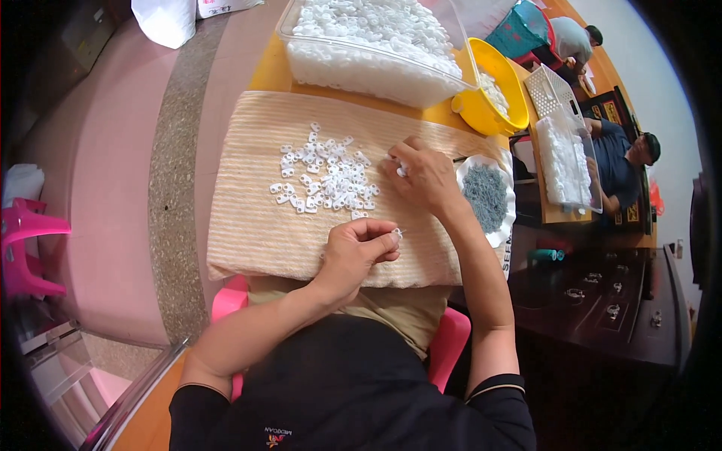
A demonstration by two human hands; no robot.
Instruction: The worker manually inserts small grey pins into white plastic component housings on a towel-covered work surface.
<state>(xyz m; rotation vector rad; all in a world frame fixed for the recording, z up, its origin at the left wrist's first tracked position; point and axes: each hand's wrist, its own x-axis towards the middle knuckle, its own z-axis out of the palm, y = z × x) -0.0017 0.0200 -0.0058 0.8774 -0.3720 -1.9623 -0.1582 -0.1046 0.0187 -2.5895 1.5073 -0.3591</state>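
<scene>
My left hand (pixel 356 254) is closed in a pinch near the front of the striped towel (pixel 248 240). Thumb and forefinger grip a small white plastic piece (pixel 397 232), with what looks like a thin pin at it. Farther right, my right hand (pixel 427 179) is curled over the towel, and white plastic pieces (pixel 401 171) show among its bent fingers. To the left lies a loose pile of small white plastic pieces (pixel 342 184) with holes in them. Close to my right wrist sits a scalloped white dish (pixel 509 188) heaped with tiny grey metal parts (pixel 483 199).
A clear plastic bin (pixel 353 79) full of white pieces stands behind the towel. Beside it is a yellow basin (pixel 470 105). Farther right, a person in dark clothing (pixel 620 161) sits by another clear bin (pixel 594 197); another person (pixel 575 41) bends over farther back. A pink stool (pixel 34 248) stands left.
</scene>
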